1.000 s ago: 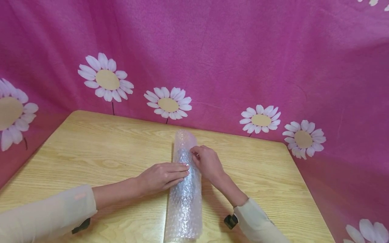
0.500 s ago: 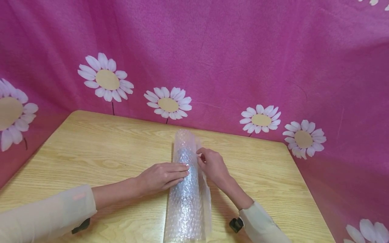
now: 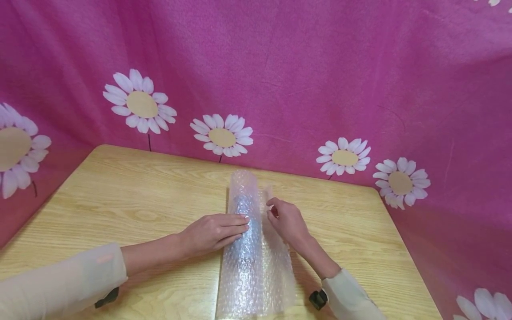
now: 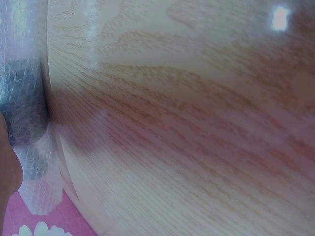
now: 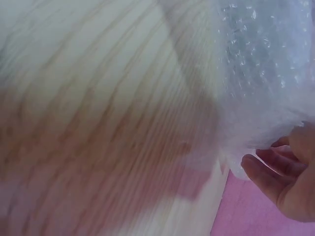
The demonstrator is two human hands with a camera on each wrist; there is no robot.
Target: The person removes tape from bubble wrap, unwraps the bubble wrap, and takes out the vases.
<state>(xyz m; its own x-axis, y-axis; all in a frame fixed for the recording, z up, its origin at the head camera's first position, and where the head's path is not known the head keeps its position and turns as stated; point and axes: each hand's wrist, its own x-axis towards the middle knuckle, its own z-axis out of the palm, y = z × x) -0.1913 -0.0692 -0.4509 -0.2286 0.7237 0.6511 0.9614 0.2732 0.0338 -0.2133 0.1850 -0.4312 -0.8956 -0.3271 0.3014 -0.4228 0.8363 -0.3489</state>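
Observation:
A long roll of clear bubble wrap (image 3: 242,275) lies lengthwise on the wooden table. Something dark and rounded (image 4: 24,101) shows through the layers in the left wrist view; its kind cannot be made out. My left hand (image 3: 214,232) rests on the roll from the left, its fingers straight across the top. On the right side, my right hand (image 3: 287,221) pinches the free edge of the wrap between thumb and fingers. That loose flap (image 5: 266,118) is lifted off the roll, as the right wrist view shows from close by.
The wooden table (image 3: 132,195) has a pale grain and rounded far corners. A pink curtain (image 3: 280,80) with white daisies hangs right behind its far edge and along both sides.
My right hand has moved to the right, drawing the loose flap of bubble wrap away from the roll. The left hand has stayed in place on top.

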